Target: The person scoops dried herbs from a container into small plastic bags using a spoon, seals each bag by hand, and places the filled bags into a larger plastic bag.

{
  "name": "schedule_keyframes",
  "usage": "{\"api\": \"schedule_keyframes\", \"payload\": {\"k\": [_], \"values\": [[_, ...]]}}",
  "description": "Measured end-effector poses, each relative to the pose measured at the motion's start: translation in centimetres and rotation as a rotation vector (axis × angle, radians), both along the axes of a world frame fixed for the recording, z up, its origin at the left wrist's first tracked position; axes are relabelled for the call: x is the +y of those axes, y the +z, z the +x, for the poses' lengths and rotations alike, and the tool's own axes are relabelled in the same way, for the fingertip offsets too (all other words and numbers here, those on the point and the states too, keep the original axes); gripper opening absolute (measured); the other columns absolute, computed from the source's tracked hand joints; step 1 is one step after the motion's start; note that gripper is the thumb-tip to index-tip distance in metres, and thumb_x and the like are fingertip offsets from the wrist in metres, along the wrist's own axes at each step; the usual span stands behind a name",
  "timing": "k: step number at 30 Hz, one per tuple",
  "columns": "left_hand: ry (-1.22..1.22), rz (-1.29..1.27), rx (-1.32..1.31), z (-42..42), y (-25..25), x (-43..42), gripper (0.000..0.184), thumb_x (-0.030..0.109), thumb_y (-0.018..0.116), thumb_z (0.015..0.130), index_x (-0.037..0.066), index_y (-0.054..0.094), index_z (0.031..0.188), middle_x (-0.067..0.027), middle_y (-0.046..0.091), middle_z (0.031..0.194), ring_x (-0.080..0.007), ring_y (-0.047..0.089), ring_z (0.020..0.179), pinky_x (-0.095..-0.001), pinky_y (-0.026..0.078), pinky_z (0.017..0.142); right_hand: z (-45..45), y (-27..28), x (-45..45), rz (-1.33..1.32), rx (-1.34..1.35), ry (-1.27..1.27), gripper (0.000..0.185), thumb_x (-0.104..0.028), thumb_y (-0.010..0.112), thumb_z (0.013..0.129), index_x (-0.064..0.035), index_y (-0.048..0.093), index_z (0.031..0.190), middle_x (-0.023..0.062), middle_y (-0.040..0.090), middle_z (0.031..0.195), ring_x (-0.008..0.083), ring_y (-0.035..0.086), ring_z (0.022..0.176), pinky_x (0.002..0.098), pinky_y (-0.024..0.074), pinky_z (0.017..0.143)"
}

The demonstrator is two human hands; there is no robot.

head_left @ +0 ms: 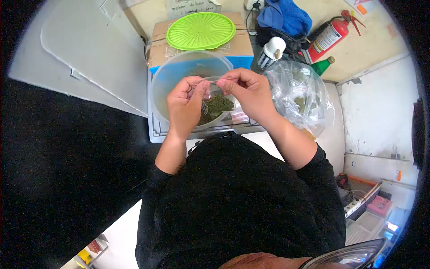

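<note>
Both hands pinch the top edge of a small clear plastic bag (220, 103) with dried green herb in its lower part. My left hand (187, 104) is closed on the left end of the edge, thumb against fingers. On the right end, my right hand (251, 93) grips in the same way, and the two thumbs nearly meet. The bag hangs over a round translucent tub (157, 96) that has more dark green herb at its bottom. Beside the tub, partly under my right wrist, lie small clear bags with a reddish stripe (239, 117).
Behind the tub, a green lid (201, 30) rests on a cardboard box (156, 42). To the right are a large clear plastic bag (300, 96) with packets inside, a white-capped bottle (272, 50), a green bottle (322, 66) and a red fire extinguisher (330, 38). A grey panel (89, 49) stands left.
</note>
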State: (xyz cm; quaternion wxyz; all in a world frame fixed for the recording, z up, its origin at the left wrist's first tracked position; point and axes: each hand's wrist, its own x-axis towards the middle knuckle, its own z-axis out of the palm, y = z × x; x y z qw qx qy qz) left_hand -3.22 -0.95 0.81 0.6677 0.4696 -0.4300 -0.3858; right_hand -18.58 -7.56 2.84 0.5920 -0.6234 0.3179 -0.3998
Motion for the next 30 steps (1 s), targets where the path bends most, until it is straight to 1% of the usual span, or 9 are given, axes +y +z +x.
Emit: {"api": "schedule_keyframes", "payload": {"k": [9, 14, 18, 20, 23, 24, 26, 27, 30], "values": [[-0.248, -0.037, -0.018, -5.9, 1.6, -0.4, 0.008, 0.0, 0.06, 0.089, -0.001, 0.059, 0.097, -0.0022, 0.061, 0.089, -0.0062, 0.055, 0.082, -0.0196, 0.044, 0.073, -7.4, 2.6, 1.1, -0.16, 0.178, -0.022, 0.012, -0.011, 0.07, 0.083, -0.0012, 0.067, 0.09, 0.0001, 0.065, 0.079, 0.0032, 0.054, 0.07, 0.0188, 0.0431, 0.063], [-0.267, -0.142, -0.124, -8.6, 2.3, -2.3, 0.008, 0.0, 0.06, 0.088, -0.002, 0.059, 0.096, -0.0062, 0.062, 0.095, -0.0064, 0.056, 0.083, -0.0197, 0.045, 0.075, -13.4, 3.5, 0.3, -0.336, 0.139, -0.151, 0.008, -0.007, 0.066, 0.083, -0.0021, 0.068, 0.088, 0.0046, 0.067, 0.079, 0.0084, 0.059, 0.07, 0.0234, 0.0457, 0.063], [-0.215, -0.024, -0.086, -10.8, 1.6, -4.6, 0.015, 0.004, 0.064, 0.087, 0.0, 0.059, 0.101, -0.0072, 0.062, 0.098, -0.0084, 0.057, 0.085, -0.022, 0.046, 0.075, -18.8, 4.0, -1.4, -0.123, 0.101, -0.398, 0.015, -0.009, 0.067, 0.082, -0.0018, 0.067, 0.094, 0.0064, 0.067, 0.079, 0.0107, 0.061, 0.073, 0.025, 0.0475, 0.066], [-0.227, 0.022, -0.266, -13.6, 0.7, -5.7, 0.024, 0.011, 0.069, 0.083, 0.003, 0.059, 0.103, -0.0061, 0.063, 0.097, -0.0122, 0.057, 0.087, -0.0263, 0.047, 0.075, -21.7, 2.1, -3.6, -0.04, 0.149, -0.416, 0.021, -0.011, 0.067, 0.082, -0.0029, 0.066, 0.101, 0.009, 0.067, 0.082, 0.0146, 0.063, 0.077, 0.028, 0.0492, 0.068], [-0.239, -0.057, -0.691, -17.7, 0.6, -6.0, 0.037, 0.02, 0.073, 0.076, 0.007, 0.059, 0.109, -0.0064, 0.063, 0.097, -0.0201, 0.057, 0.086, -0.0351, 0.046, 0.079, -23.2, -1.3, -5.0, -0.253, 0.726, -0.474, 0.029, -0.017, 0.065, 0.084, -0.0072, 0.061, 0.111, 0.0123, 0.067, 0.091, 0.0234, 0.065, 0.079, 0.0331, 0.0506, 0.069], [-0.282, -0.083, -0.901, -18.2, 0.2, -6.1, 0.04, 0.024, 0.073, 0.075, 0.009, 0.059, 0.109, -0.0073, 0.063, 0.097, -0.0223, 0.057, 0.086, -0.0372, 0.045, 0.08, -24.2, -3.7, -6.1, -0.262, 0.781, -0.413, 0.036, -0.02, 0.065, 0.085, -0.0102, 0.057, 0.118, 0.0137, 0.062, 0.11, 0.0309, 0.063, 0.089, 0.0406, 0.0496, 0.075], [-0.372, -0.124, -1.318, -19.8, -2.1, -6.4, 0.046, 0.032, 0.073, 0.072, 0.012, 0.06, 0.111, -0.009, 0.063, 0.098, -0.0266, 0.057, 0.084, -0.0415, 0.042, 0.082, -24.7, -7.1, -6.4, -0.415, 1.161, -0.196, 0.038, -0.02, 0.066, 0.083, -0.0128, 0.057, 0.119, 0.0114, 0.058, 0.119, 0.0304, 0.06, 0.099, 0.0435, 0.0459, 0.082], [-0.391, -0.034, -1.406, -19.9, -3.2, -6.4, 0.044, 0.033, 0.073, 0.073, 0.013, 0.061, 0.11, -0.0092, 0.064, 0.096, -0.0274, 0.057, 0.084, -0.0417, 0.041, 0.082, -24.8, -7.9, -6.2, -0.493, 1.34, -0.084, 0.04, -0.02, 0.067, 0.082, -0.0141, 0.057, 0.12, 0.0102, 0.056, 0.124, 0.0301, 0.058, 0.104, 0.045, 0.0441, 0.085], [-0.414, 0.199, -1.569, -18.6, -5.3, -6.1, 0.037, 0.033, 0.07, 0.074, 0.014, 0.063, 0.104, -0.0097, 0.065, 0.088, -0.0294, 0.058, 0.083, -0.0432, 0.039, 0.081, -26.3, -8.0, -4.9, -0.435, 1.303, 0.262, 0.048, -0.023, 0.071, 0.076, -0.0198, 0.056, 0.122, 0.0052, 0.051, 0.129, 0.0277, 0.049, 0.117, 0.0528, 0.0354, 0.094]]}}
